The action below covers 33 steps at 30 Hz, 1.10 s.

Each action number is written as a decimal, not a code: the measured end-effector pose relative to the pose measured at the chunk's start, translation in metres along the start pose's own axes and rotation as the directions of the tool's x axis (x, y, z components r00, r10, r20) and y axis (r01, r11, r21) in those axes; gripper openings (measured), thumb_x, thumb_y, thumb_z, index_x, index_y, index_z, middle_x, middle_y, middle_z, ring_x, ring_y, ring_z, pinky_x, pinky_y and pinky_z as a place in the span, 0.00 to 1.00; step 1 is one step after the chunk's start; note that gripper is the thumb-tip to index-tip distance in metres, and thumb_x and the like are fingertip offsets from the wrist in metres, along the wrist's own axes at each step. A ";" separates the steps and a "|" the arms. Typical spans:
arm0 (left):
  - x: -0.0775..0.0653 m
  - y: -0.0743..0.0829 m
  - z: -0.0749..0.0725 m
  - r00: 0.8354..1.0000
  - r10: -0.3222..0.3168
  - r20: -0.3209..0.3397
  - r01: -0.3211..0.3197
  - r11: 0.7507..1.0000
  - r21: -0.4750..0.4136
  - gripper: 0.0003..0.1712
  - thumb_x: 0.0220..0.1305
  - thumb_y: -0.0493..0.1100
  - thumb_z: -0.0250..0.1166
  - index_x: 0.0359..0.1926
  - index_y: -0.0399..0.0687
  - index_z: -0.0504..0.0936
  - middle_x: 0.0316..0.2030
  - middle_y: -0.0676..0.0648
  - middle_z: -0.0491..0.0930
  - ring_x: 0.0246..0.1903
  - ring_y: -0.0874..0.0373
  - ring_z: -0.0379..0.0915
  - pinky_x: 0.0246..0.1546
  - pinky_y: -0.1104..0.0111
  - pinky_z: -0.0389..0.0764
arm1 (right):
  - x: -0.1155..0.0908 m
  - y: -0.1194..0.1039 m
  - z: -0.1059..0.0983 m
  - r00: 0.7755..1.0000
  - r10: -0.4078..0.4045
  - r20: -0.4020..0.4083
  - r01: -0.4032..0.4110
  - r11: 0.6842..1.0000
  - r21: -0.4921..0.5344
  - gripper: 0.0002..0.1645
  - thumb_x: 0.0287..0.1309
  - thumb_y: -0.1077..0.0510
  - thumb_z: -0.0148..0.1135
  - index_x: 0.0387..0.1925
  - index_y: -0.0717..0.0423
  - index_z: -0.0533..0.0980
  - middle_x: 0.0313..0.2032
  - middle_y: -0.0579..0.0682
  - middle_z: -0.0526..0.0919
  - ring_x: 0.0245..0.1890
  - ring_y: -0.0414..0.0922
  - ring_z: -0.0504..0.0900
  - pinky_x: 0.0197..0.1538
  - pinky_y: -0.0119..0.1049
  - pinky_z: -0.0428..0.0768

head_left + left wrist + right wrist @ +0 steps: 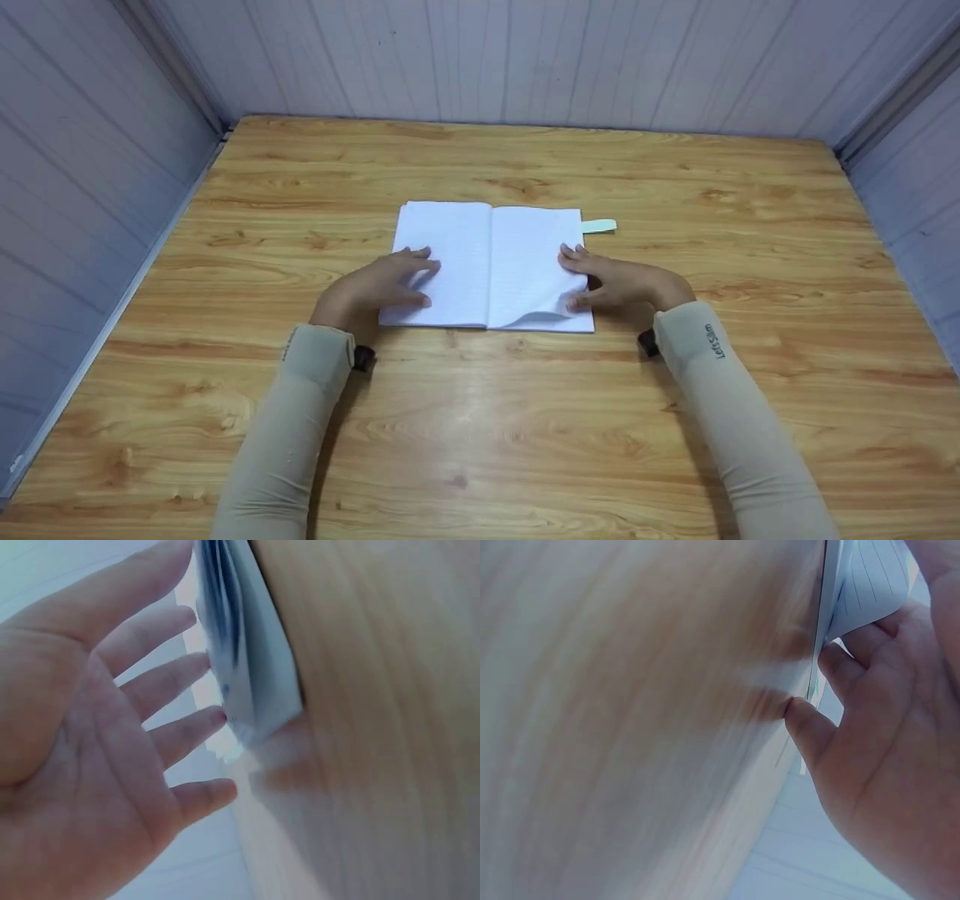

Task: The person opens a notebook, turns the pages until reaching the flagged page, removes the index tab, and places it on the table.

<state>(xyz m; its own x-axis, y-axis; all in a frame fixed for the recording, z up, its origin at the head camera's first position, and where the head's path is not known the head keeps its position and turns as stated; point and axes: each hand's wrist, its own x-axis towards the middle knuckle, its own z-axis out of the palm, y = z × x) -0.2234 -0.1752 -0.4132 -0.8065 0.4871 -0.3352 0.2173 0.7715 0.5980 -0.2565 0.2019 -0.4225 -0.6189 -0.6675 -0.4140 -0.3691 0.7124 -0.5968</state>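
Observation:
A lined notebook (457,232) lies spread on the table, white pages up. My left hand (386,281) rests at its left page, fingers apart and fairly straight. The left wrist view shows that palm (97,727) facing the camera, the fingertips along the stacked page edges (232,637). At the right side my right hand (619,281) holds the outer edge of a page (547,300) between thumb and fingers. That page's near corner curls up off the sheets below. In the right wrist view the lifted page (870,592) bends against the fingers, partly hiding them.
A pale green strip (600,226) sticks out past the notebook's right edge. The wooden table (465,420) meets white panel walls (465,60) at the back and both sides. Grey sleeves (281,420) cover both forearms, with dark bands at the wrists.

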 end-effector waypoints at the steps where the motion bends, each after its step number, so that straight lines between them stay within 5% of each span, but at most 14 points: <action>1: 0.001 0.002 0.000 1.000 0.017 -0.021 -0.016 0.999 0.035 0.35 0.66 0.42 0.62 0.71 0.45 0.62 0.75 0.42 0.50 0.75 0.45 0.38 0.74 0.52 0.42 | 0.000 -0.001 0.000 1.000 0.001 0.002 -0.001 1.000 0.000 0.54 0.62 0.39 0.57 0.75 0.56 0.40 0.76 0.50 0.31 0.76 0.51 0.27 0.75 0.53 0.38; 6: 0.010 0.014 0.001 0.986 0.106 -0.132 -0.092 0.990 0.111 0.31 0.65 0.43 0.63 0.66 0.37 0.68 0.67 0.35 0.66 0.69 0.41 0.57 0.71 0.52 0.56 | 0.000 -0.001 -0.001 1.000 0.018 0.003 -0.018 1.000 0.000 0.54 0.62 0.37 0.56 0.75 0.55 0.40 0.76 0.48 0.31 0.76 0.49 0.27 0.75 0.53 0.38; 17: 0.026 0.052 0.021 0.938 0.246 -0.246 -0.250 0.968 0.015 0.25 0.63 0.45 0.65 0.59 0.38 0.77 0.55 0.40 0.79 0.57 0.46 0.73 0.61 0.56 0.72 | 0.000 0.001 0.000 1.000 -0.009 -0.009 0.010 0.999 0.046 0.53 0.62 0.40 0.58 0.75 0.57 0.42 0.76 0.50 0.32 0.76 0.51 0.27 0.75 0.54 0.37; 23: 0.036 0.073 0.034 0.925 0.307 -0.224 -0.309 0.951 0.024 0.24 0.62 0.46 0.66 0.57 0.39 0.78 0.52 0.41 0.80 0.52 0.47 0.77 0.56 0.57 0.76 | 0.001 0.000 -0.001 1.000 0.025 0.002 -0.025 0.999 0.032 0.54 0.61 0.36 0.56 0.75 0.55 0.42 0.76 0.48 0.32 0.76 0.49 0.27 0.75 0.52 0.36; 33: 0.052 0.100 0.050 0.939 0.329 -0.105 -0.320 0.943 0.089 0.26 0.60 0.47 0.68 0.57 0.41 0.78 0.53 0.44 0.81 0.49 0.52 0.78 0.53 0.62 0.78 | 0.001 0.001 -0.001 1.000 0.004 -0.002 -0.004 1.000 0.003 0.53 0.62 0.36 0.55 0.75 0.55 0.42 0.76 0.50 0.31 0.76 0.51 0.27 0.75 0.54 0.37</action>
<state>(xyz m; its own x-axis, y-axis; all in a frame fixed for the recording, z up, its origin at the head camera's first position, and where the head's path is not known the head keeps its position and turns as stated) -0.2161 -0.0517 -0.4072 -0.7432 0.6677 -0.0415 0.5124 0.6080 0.6064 -0.2584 0.2023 -0.4231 -0.6220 -0.6639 -0.4151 -0.3641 0.7146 -0.5973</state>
